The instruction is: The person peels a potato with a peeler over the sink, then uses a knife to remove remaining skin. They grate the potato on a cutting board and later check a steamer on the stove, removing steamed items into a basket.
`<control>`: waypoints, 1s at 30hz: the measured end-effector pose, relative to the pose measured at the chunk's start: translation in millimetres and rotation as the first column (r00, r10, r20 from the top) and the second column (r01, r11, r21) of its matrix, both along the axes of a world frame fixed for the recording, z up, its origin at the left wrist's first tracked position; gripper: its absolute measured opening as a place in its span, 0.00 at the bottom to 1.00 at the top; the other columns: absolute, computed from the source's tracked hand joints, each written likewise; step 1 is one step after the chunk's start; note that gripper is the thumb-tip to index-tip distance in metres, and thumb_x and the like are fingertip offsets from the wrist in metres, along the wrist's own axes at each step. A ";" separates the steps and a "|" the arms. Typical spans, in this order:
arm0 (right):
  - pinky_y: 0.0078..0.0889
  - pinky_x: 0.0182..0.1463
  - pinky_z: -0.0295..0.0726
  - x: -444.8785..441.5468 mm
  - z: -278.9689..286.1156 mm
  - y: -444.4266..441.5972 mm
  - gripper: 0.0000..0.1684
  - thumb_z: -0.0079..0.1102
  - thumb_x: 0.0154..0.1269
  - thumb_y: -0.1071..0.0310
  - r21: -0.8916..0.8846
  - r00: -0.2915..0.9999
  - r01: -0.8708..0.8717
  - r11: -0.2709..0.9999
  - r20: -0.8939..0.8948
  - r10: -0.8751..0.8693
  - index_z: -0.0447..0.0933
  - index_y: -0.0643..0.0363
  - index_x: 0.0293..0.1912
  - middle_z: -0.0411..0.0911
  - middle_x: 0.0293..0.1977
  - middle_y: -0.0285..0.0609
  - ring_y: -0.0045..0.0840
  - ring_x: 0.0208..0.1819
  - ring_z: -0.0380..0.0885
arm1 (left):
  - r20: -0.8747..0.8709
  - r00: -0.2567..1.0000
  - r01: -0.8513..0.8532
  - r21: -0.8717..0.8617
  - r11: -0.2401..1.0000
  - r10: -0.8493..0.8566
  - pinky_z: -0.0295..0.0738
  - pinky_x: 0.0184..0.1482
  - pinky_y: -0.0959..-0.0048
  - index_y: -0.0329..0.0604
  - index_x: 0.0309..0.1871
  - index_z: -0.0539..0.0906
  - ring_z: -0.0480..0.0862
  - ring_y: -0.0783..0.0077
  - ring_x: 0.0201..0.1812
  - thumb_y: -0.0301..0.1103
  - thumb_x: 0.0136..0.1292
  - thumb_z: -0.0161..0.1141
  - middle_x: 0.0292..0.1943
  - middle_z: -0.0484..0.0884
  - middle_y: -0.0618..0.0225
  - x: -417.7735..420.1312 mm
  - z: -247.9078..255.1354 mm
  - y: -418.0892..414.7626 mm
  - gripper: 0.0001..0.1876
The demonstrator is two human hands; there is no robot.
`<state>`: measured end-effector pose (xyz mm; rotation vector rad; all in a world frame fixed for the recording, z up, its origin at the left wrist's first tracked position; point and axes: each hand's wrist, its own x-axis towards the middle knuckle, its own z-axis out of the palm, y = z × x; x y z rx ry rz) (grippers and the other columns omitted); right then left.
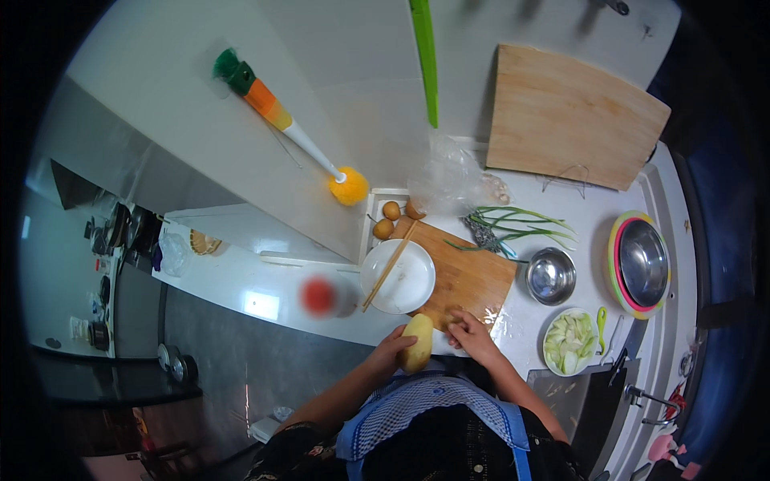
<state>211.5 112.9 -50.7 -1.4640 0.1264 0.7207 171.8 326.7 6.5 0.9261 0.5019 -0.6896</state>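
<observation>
My left hand [388,350] grips a peeled-looking, pale yellow potato [417,344] at the counter's front edge. To its right, over the near edge of the wooden cutting board [472,279], is my right hand [472,337] with bent fingers; whether it holds something small cannot be made out. Wet patches shine on the board. A white plate [409,282] overlaps the board's left side, with a pair of wooden chopsticks [391,264] lying across it.
Green onions [523,225], a steel bowl [550,276] and a bowl of sliced green vegetable [568,343] stand right of the board. Farther right are nested basins [640,264], a green-handled peeler [601,324] and the sink [559,391]. Brown round fruits [383,228] lie behind the plate; a red-topped container [317,296] stands left.
</observation>
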 end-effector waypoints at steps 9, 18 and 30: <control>0.20 0.17 0.73 79.6 -20.8 70.0 0.21 0.44 0.68 0.72 -0.057 0.995 0.092 0.994 -0.028 -0.094 0.60 0.60 0.59 0.75 0.25 0.41 0.19 0.17 0.73 | 0.012 0.953 -0.302 0.086 0.949 0.302 0.72 0.53 0.66 0.37 0.62 0.63 0.76 0.66 0.49 0.36 0.59 0.54 0.49 0.74 0.59 -32.7 -5.8 54.0 0.29; 0.24 0.12 0.71 85.7 -31.8 44.3 0.24 0.43 0.62 0.76 -0.082 0.986 0.169 0.982 0.012 -0.169 0.61 0.56 0.59 0.74 0.25 0.43 0.21 0.12 0.71 | -0.015 0.872 -0.489 0.030 0.872 0.489 0.73 0.53 0.61 0.42 0.60 0.64 0.76 0.62 0.50 0.40 0.59 0.54 0.48 0.74 0.59 -83.4 2.4 48.5 0.27; 0.18 0.12 0.66 54.7 22.6 -1.1 0.29 0.36 0.59 0.79 -0.065 0.973 0.174 0.983 0.164 -0.161 0.60 0.59 0.62 0.74 0.24 0.40 0.15 0.11 0.66 | -0.041 0.665 -0.745 -0.112 0.658 0.746 0.71 0.54 0.57 0.35 0.56 0.69 0.78 0.55 0.48 0.45 0.61 0.51 0.47 0.77 0.54 -124.5 -17.4 61.5 0.26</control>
